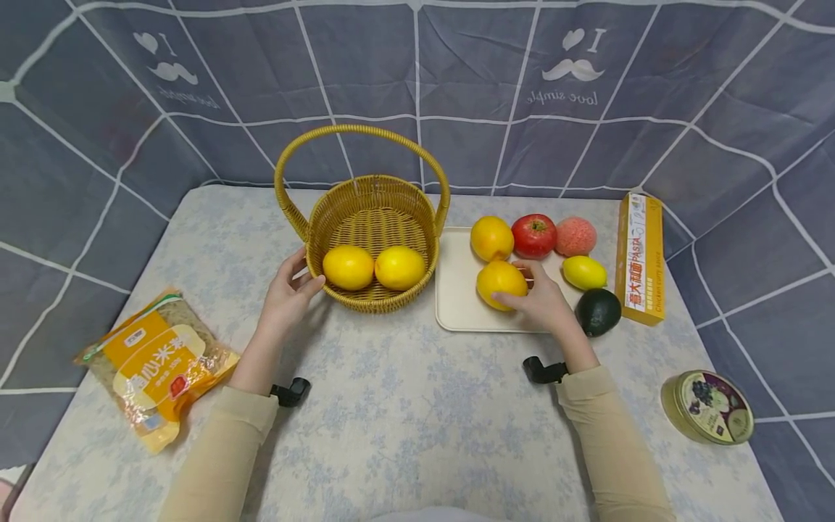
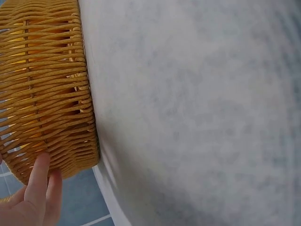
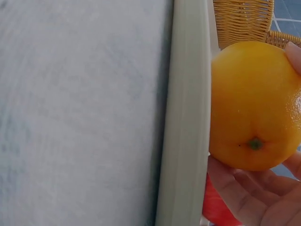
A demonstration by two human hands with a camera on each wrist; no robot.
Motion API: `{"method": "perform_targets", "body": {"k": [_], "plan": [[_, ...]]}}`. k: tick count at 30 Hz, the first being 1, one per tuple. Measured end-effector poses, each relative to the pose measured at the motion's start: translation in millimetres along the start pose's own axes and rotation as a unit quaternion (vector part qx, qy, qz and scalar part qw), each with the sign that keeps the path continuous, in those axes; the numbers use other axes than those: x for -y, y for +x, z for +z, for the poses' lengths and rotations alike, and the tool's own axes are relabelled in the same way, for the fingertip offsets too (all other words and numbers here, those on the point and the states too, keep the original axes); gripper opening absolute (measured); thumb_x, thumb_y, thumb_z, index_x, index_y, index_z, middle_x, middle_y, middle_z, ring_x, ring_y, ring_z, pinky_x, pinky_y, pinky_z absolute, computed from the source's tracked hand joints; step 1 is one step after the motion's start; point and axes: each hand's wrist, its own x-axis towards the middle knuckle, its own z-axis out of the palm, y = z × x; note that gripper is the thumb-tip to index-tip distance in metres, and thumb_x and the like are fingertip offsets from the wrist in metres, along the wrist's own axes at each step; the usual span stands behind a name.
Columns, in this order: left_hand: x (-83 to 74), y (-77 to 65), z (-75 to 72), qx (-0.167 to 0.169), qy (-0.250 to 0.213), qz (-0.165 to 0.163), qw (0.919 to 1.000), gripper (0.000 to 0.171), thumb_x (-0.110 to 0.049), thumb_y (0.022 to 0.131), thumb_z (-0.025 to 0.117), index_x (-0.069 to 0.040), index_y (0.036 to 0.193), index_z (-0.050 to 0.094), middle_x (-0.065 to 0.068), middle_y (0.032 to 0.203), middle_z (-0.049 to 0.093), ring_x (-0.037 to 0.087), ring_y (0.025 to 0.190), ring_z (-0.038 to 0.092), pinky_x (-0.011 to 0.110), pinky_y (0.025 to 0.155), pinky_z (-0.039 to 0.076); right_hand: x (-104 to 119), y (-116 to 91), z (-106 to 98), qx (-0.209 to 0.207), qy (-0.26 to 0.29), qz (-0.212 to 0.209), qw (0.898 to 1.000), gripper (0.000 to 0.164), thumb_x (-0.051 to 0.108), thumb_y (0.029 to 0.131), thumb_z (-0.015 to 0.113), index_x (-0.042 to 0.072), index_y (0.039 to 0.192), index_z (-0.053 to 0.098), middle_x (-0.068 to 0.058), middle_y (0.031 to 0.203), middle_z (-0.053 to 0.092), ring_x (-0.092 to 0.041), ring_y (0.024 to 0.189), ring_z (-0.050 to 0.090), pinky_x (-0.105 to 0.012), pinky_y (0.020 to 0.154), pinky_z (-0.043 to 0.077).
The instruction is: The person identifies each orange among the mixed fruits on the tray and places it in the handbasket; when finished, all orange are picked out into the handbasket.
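Blue-grey cloth (image 1: pixel 470 87) ruled with white lines hangs across the top of the head view, above a pale, flower-patterned tabletop (image 1: pixel 404 406). Left of that frame's centre stands a wicker basket (image 1: pixel 375 225), with two oranges (image 1: pixel 349 267) side by side in its lower part. Lower left in the left wrist view, fingers of the left hand (image 1: pixel 287 290) lie extended against the basket's outer weave, a contact mostly hidden from the head camera. Right of centre in the head view, the right hand (image 1: pixel 544 293) grips another orange (image 1: pixel 501 284) over a cream tray (image 1: pixel 463 312); only the right wrist view shows this fruit's green stem end. Whether it touches the tray cannot be told. It sits at the right hand's fingertips, well apart from the left hand, the basket between. Just above it in the head view are a further orange (image 1: pixel 492 238) and a red apple (image 1: pixel 534 235).
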Motion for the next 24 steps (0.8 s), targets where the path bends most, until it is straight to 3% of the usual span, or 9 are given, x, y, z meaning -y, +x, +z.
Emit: {"method": "perform_targets", "body": {"k": [5,10,17,24], "plan": [[-0.8,-0.8,1.0,-0.022,0.009,-0.013,0.9996,0.069,-0.023,0.095,0.056,-0.021,0.151,0.016,0.009,0.151,0.026,0.026,0.134,0.035,0.042,0.104,0.042,2,-1,2,-0.014,-0.002,-0.013,1.000,0.090,0.052,0.074,0.074,0.009,0.140,0.031,-0.015,0.142,0.037,-0.034,0.125,0.039,-0.051,0.105,0.036],[-0.7,-0.4,1.1,-0.034,0.010,-0.021,0.9991,0.068,-0.024,0.094,0.057,-0.021,0.150,0.019,0.008,0.149,0.028,0.025,0.133,0.036,0.041,0.103,0.043,18,-6,1,-0.027,0.012,-0.058,0.998,0.086,0.048,0.073,0.076,0.009,0.138,0.034,-0.015,0.140,0.041,-0.035,0.122,0.042,-0.050,0.103,0.039],[-0.6,-0.3,1.7,-0.040,0.008,-0.025,0.9989,0.067,-0.024,0.094,0.057,-0.021,0.150,0.021,0.008,0.148,0.030,0.024,0.132,0.037,0.040,0.102,0.044,70,-13,5,0.007,0.089,-0.145,0.985,0.079,0.038,0.074,0.078,0.014,0.139,0.040,-0.007,0.136,0.046,-0.028,0.115,0.048,-0.046,0.096,0.045],[-0.4,-3.1,0.3,-0.031,0.019,-0.016,0.9992,0.067,-0.026,0.095,0.056,-0.021,0.150,0.019,0.008,0.150,0.028,0.025,0.133,0.036,0.040,0.103,0.043,116,-4,31,0.059,0.116,-0.194,0.972,0.074,0.035,0.074,0.079,0.018,0.136,0.044,0.000,0.132,0.048,-0.022,0.110,0.049,-0.041,0.093,0.047]]}}
